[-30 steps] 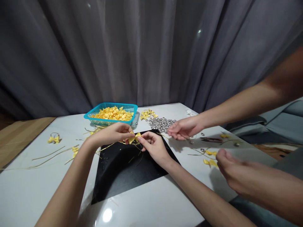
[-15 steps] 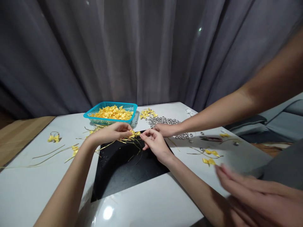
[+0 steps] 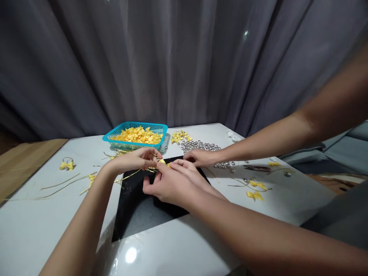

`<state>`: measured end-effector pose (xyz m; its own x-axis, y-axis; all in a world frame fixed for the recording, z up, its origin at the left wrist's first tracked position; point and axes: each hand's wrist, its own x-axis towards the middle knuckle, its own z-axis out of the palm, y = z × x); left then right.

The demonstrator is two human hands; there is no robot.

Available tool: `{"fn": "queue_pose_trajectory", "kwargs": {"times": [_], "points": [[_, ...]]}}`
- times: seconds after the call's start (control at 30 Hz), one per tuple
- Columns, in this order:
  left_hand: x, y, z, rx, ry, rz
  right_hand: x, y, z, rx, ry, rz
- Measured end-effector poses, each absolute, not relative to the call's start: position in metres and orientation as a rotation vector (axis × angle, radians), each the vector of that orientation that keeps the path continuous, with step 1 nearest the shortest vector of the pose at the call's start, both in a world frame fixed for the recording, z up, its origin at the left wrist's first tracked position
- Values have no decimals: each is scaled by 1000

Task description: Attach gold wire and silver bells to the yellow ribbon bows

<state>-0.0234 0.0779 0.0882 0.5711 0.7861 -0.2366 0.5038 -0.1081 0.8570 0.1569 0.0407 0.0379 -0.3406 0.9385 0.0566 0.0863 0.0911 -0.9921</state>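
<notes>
Over the black mat (image 3: 135,218), my left hand (image 3: 136,160) pinches a yellow ribbon bow (image 3: 161,161). My right hand (image 3: 191,171) is at the bow's right side, its fingers bent and pressed together at the ribbon. A co-worker's hand (image 3: 169,186) reaches in from the right, lies in front of my right hand and has its fingertips at the same bow. Because of this, part of my right hand and the lower bow are hidden. Gold cords (image 3: 133,175) lie below and beside my left hand.
A blue basket (image 3: 106,138) of yellow bows stands at the back. The co-worker's other hand (image 3: 201,157) rests by a pile of silver bells (image 3: 198,145). Finished-looking bows (image 3: 180,137) lie behind them. Loose bows (image 3: 255,195) and pliers (image 3: 257,168) are at the right.
The co-worker's near hand has moved from the lower right to the middle, over my right hand and up to the bow. My hands stay nearly in place.
</notes>
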Motion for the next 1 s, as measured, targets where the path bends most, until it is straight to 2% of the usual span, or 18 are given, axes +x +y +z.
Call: {"fn": "queue_pose_trajectory", "kwargs": {"times": [0.1,0.27,0.53,0.7,1.0], "points": [[-23,78,89,1780,1062,342,155,43,41,-1095,-1410,1612],[-19,74,93,1749,1076,384,147,49,52,-1075,-1073,1843],[-15,60,112,1701,1077,676,147,41,95,-830,-917,1944],[-16,56,117,1700,1041,685,149,35,103,-794,-1125,1763],[0,52,114,1845,1018,598,165,36,69,-908,-1611,1322]]}}
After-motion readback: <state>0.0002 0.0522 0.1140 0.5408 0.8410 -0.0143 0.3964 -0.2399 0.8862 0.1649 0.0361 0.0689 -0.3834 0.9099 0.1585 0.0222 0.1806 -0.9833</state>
